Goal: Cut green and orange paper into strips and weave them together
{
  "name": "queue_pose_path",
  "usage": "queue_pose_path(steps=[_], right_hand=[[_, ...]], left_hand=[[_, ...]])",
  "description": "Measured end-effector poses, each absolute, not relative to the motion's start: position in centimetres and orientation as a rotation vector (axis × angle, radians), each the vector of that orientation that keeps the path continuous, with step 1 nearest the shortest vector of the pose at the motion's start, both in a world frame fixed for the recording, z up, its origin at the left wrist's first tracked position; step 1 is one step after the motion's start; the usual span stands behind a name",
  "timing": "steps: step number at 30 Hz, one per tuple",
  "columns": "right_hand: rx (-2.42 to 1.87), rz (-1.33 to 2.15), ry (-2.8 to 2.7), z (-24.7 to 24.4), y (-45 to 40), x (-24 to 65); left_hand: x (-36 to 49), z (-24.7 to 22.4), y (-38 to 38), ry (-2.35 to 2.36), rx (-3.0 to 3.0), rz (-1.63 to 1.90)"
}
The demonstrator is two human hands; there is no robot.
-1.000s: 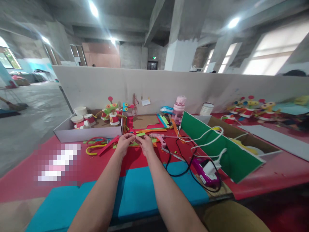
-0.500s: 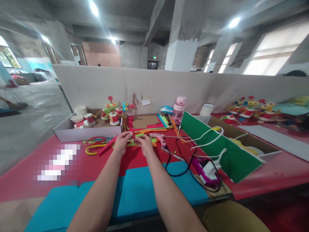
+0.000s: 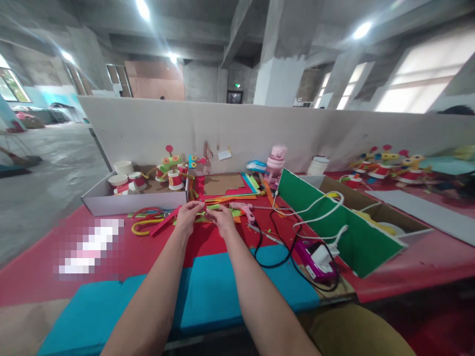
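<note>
Both hands are close together over the red table cover, fingers pinched toward each other. My left hand (image 3: 189, 216) is closed on something small that I cannot make out, with a bit of red at its fingertips. My right hand (image 3: 221, 219) is also closed, its thumb and fingers pressed together, and what it grips is too small to name. Beside my left hand lies a red paper strip (image 3: 163, 222), near yellow-handled scissors (image 3: 141, 228). Green paper scraps (image 3: 236, 213) lie behind my right hand, next to a pink glue gun (image 3: 247, 211).
A white box (image 3: 137, 203) with paper cups stands at the left. At the right are a green board (image 3: 334, 227), white and black cables, and a purple power strip (image 3: 315, 262). Blue foam (image 3: 208, 287) lies along the front edge. Behind stands a pink bottle (image 3: 276, 160).
The view has shifted very slightly. Both hands remain close together, and less red shows between their fingertips.
</note>
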State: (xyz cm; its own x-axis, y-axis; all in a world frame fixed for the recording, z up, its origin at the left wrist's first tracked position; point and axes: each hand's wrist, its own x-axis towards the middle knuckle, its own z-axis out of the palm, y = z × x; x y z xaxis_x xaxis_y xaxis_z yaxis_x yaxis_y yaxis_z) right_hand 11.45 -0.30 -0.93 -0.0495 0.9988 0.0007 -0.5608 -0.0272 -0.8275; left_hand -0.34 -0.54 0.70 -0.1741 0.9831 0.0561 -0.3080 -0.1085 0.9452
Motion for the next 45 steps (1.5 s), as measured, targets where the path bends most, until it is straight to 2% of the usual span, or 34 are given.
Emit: queue_pose_path(steps=[17,30,45], right_hand=[[-0.735,1.383,-0.716,-1.0,0.1,10.8],[-0.630,1.584,-0.582,-1.2,0.1,11.6],[-0.589,1.620,-0.674,-1.5,0.3,11.7]], left_hand=[[0.5,0.6,-0.7,1.049,0.920,1.496],[0.5,0.9,-0.7,0.992,0.928,1.499],[0.5,0.7,-0.4,1.032,1.012,1.519]])
